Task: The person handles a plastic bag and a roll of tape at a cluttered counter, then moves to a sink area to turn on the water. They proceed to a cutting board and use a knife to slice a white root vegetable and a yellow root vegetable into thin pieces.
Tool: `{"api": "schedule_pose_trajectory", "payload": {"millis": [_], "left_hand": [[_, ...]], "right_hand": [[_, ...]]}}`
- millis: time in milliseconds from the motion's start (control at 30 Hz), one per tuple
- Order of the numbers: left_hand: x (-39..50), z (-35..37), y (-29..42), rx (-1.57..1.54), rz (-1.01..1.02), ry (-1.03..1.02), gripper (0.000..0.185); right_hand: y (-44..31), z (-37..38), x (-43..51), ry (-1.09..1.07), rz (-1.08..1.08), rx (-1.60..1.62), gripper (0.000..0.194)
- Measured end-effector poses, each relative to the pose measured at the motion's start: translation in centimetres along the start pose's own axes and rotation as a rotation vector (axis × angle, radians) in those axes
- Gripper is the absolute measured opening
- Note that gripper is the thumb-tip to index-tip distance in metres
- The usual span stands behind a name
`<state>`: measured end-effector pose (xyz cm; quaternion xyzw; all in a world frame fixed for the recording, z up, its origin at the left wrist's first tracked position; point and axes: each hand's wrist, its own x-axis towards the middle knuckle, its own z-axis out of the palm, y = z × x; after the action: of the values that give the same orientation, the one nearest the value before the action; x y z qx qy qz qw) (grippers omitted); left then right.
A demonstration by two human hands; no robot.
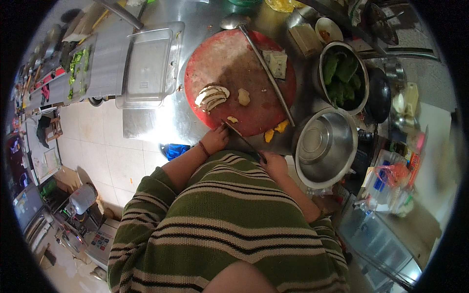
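Observation:
My right hand (275, 165) grips the handle of a knife (242, 137). Its thin blade points up and left over the near edge of a round red cutting board (234, 51). At that edge, beside the knife's tip, is my left hand (217, 137); its fingers are bunched, and whether they hold anything is hidden. Pale slices with brown rims (212, 97) lie overlapped on the board's left side. A peeled yellowish piece, perhaps ginger (243, 97), sits right of them, with a smaller yellow slice (232, 119) nearer me.
A long-handled metal ladle (269, 71) crosses the board's right side beside small packets (278, 66). Orange-yellow scraps (269, 136) lie at the near-right edge. Rightward are a metal basin (329, 161) and a bowl of green leaves (342, 73); leftward, a clear plastic tray (148, 69).

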<state>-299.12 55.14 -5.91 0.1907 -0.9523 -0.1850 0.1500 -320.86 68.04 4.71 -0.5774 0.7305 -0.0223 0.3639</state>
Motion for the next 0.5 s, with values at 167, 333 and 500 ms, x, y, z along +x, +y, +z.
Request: {"api": "schedule_pose_trajectory", "payload": {"millis": [167,333,500], "left_hand": [[0.2,-0.5,0.0,0.028,0.034,-0.03,0.013],[0.4,-0.9,0.2,-0.083,-0.107,-0.059,0.017],[0.0,-0.4,0.0,-0.04,-0.034,0.051,0.021]], "right_hand": [[-0.2,0.5,1.6,-0.14,0.067,-0.099,0.021],[-0.1,2.2,4.0,-0.069,0.019,0.014,0.024],[-0.2,0.5,1.4,0.007,0.044,0.027,0.03]]}}
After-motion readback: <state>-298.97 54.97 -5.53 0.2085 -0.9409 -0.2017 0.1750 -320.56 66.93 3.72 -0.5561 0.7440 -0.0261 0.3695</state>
